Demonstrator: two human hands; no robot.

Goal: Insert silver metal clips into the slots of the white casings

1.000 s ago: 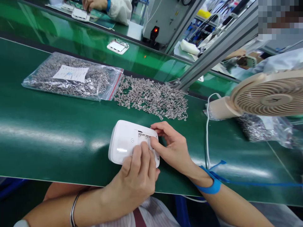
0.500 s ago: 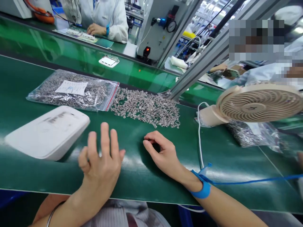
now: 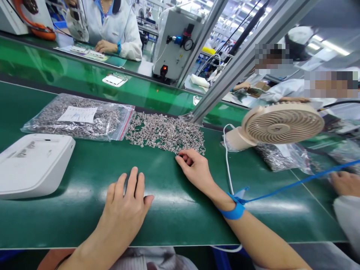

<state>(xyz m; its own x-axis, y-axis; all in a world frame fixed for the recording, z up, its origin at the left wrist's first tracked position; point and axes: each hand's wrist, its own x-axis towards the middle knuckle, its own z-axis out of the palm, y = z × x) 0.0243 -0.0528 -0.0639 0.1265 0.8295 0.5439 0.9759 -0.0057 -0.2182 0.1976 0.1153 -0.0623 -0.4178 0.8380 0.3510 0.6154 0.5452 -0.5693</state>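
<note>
My right hand (image 3: 196,167) is at the near edge of a pile of small shiny metal parts (image 3: 165,131), thumb and forefinger pinched together. Anything between those fingertips is too small to make out. A blue wrist strap (image 3: 234,209) circles my right wrist. To the left, my left hand (image 3: 128,202) is held low over the green work surface (image 3: 92,165), fingers stretched out and nothing in them. A white plastic housing (image 3: 36,165) with slots in its top lies farther left, apart from that hand and partly cut off by the picture's edge.
Behind the housing lies a zip bag (image 3: 81,118) of metal parts with a paper label. A beige fan (image 3: 281,125) and its white cable (image 3: 227,161) stand to the right, near another bag (image 3: 281,157). A metal post (image 3: 225,78) rises behind. A co-worker's hand (image 3: 345,183) shows at far right.
The white housing has shifted left, away from my left hand, which has lowered. My right hand has reached forward to the pile and its fingers have closed to a pinch. The view has shifted slightly.
</note>
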